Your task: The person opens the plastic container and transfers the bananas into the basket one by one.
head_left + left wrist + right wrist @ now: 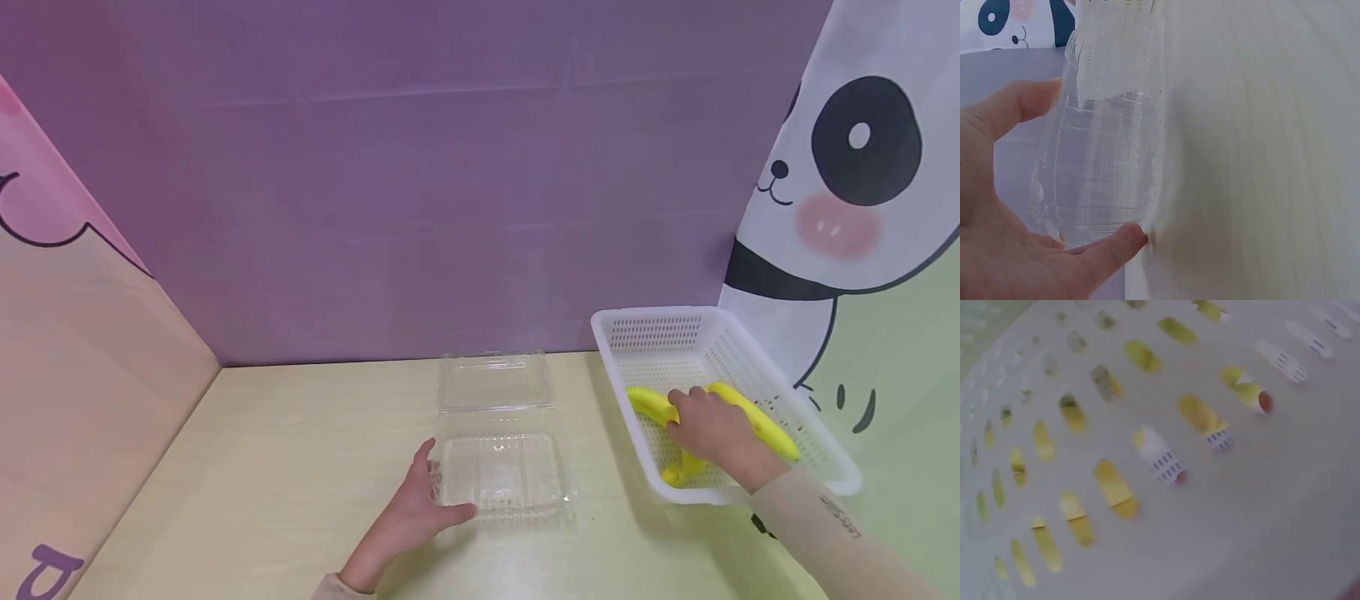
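On the table lies a clear plastic clamshell container [498, 471], its lid [495, 382] folded back toward the wall. My left hand [417, 505] holds the container's left end, thumb at the near corner and fingers spread along the side; the left wrist view shows the fingers about the clear plastic [1100, 162]. Over in the white basket, my right hand [708, 423] grips a yellow banana [648, 403], its fingers hiding part of it. Another banana [761, 425] lies to the right, and more yellow fruit [682, 471] shows below the hand.
The white perforated basket [626, 417] stands at the table's right, close to the panda-print side wall [795, 225]. A purple backdrop [390, 208] rises behind. In the right wrist view, the basket's slotted wall [1210, 506] fills the picture, with yellow showing through its holes.
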`<move>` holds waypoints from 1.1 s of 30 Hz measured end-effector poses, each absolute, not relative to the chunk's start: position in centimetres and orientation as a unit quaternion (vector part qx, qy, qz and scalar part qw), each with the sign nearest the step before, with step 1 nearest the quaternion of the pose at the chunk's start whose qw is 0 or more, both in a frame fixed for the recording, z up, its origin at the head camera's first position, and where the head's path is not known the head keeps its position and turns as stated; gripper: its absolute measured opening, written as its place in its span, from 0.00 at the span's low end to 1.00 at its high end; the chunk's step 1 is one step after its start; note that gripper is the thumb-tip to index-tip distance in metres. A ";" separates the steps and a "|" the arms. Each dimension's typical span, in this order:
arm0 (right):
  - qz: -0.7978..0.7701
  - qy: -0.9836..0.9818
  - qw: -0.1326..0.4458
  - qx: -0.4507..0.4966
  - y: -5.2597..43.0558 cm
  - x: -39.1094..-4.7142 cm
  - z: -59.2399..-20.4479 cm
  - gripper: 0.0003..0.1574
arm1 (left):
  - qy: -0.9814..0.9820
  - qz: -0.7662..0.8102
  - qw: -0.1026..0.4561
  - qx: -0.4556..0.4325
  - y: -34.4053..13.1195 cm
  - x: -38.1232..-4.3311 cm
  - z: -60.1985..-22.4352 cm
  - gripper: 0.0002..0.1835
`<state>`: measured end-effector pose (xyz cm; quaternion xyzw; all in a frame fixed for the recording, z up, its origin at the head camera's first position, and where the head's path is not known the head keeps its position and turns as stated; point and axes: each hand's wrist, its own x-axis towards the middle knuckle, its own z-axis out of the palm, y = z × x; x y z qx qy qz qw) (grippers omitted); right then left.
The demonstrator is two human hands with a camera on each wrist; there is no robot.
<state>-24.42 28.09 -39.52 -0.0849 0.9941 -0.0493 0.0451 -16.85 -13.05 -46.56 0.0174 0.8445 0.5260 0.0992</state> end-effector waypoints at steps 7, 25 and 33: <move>-0.066 0.994 0.023 -0.080 27.6 -23.8 -38.4 0.19 | 0.847 0.521 0.101 0.022 -13.1 -16.8 -46.3 0.66; -0.130 0.984 -0.064 -0.104 24.4 -21.0 -36.9 0.21 | 0.847 0.522 0.100 0.029 -13.3 -16.8 -46.3 0.65; -0.152 0.976 -0.108 -0.116 22.5 -20.0 -37.2 0.19 | 0.854 0.512 0.085 0.029 -13.4 -16.5 -46.1 0.63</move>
